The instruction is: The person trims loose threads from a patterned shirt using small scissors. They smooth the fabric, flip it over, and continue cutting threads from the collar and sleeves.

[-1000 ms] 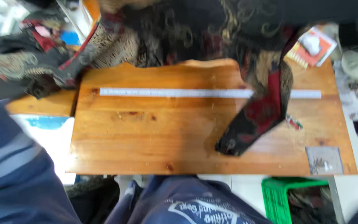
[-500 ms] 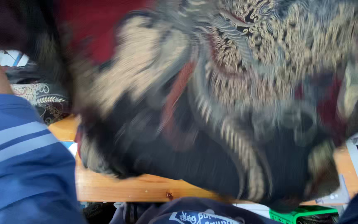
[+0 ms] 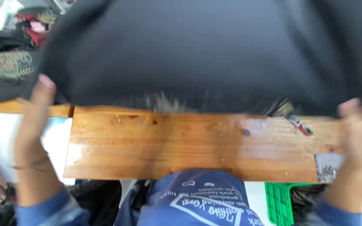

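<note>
— So, where are your hands?

— Wide apart. My left hand (image 3: 34, 121) is closed on the left corner of the dark cloth (image 3: 197, 54), fingers up at its edge. My right hand (image 3: 352, 142) is at the right corner, but it is blurred, so I cannot tell how firmly it grips.

— And the cloth itself?

— It is stretched between them, long axis running left to right, covering the far half of the bench (image 3: 189, 146). It lies away from me, beyond both hands. A patterned fringe (image 3: 164, 101) shows along its near edge.

— Which hand is nearer to it?

— Both are on it; neither leads, I judge.

— What room is there?

— The near strip of bench, towards my body, is bare wood. At its right end lies a small grey plate (image 3: 327, 166), just beside my right hand. A white sheet (image 3: 57, 138) sits off the left end, a green crate (image 3: 279, 201) below the near edge, and heaped clothes (image 3: 9, 62) far left.
</note>
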